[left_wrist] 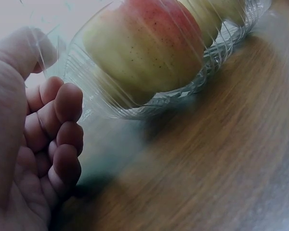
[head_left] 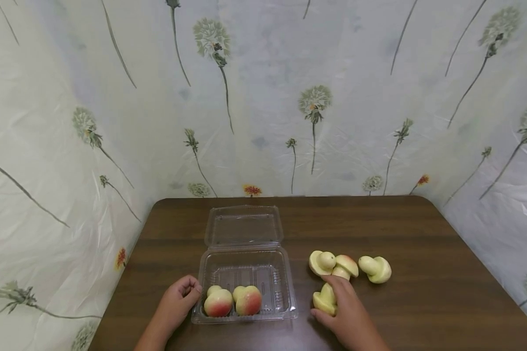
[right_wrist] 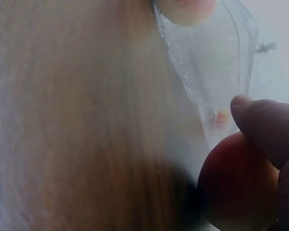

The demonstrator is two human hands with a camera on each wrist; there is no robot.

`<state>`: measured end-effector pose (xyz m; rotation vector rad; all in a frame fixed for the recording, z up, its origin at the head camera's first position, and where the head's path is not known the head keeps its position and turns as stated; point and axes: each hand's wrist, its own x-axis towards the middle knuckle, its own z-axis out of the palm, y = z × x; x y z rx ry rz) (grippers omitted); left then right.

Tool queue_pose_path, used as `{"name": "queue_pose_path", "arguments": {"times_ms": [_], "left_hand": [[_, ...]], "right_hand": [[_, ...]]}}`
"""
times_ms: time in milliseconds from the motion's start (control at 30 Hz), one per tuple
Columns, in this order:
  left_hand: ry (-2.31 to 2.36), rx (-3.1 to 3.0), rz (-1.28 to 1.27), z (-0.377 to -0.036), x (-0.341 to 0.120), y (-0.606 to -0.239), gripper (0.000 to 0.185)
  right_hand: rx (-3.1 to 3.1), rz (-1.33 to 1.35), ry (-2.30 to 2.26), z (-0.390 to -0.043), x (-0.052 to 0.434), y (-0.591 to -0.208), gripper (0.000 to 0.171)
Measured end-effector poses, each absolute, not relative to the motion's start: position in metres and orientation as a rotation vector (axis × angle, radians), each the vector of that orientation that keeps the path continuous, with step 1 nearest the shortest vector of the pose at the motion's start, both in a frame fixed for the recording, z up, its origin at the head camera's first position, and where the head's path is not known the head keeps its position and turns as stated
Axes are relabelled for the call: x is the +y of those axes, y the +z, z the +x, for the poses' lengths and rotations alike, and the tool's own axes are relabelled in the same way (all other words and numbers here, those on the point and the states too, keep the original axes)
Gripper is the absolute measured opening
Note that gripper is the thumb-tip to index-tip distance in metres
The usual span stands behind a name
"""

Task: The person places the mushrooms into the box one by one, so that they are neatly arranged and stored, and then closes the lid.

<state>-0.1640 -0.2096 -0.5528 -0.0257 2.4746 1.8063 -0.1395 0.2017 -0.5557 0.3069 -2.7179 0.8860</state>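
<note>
A clear plastic clamshell box point(head_left: 275, 287) stands with its lid folded back, two yellow-and-red mushrooms point(head_left: 248, 301) side by side along its near edge. My left hand point(head_left: 180, 298) pinches the box's left rim between thumb and curled fingers; in the left wrist view the thumb point(left_wrist: 31, 48) overlaps the plastic. To the right of the box, my right hand point(head_left: 346, 312) holds another mushroom point(head_left: 324, 301), thumb on its near side and fingers over the far side. Its rounded red cap point(right_wrist: 238, 185) shows under the thumb in the right wrist view; the fingers are hidden there.
Beyond the right hand, two mushrooms point(head_left: 321, 263) lie against each other, and one more mushroom point(head_left: 377, 269) lies apart to their right. The raised lid point(head_left: 244, 226) reaches toward the back of the brown wooden table point(head_left: 412, 229). Dandelion-print sheeting point(head_left: 263, 97) surrounds its back and sides.
</note>
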Motion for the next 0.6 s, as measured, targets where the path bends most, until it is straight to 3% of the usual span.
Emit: {"name": "queue_pose_path", "arguments": {"times_ms": [233,600], "left_hand": [[1.823,2.467,-0.022,-0.168,-0.213,-0.567,0.011],[1.802,2.483,0.008,-0.169,-0.215,-0.567,0.011]], "right_hand": [[-2.758,0.360,0.873,-0.141,0.201,-0.561,0.096],[-2.754,0.339,0.925,-0.143,0.198,-0.563,0.094]]}}
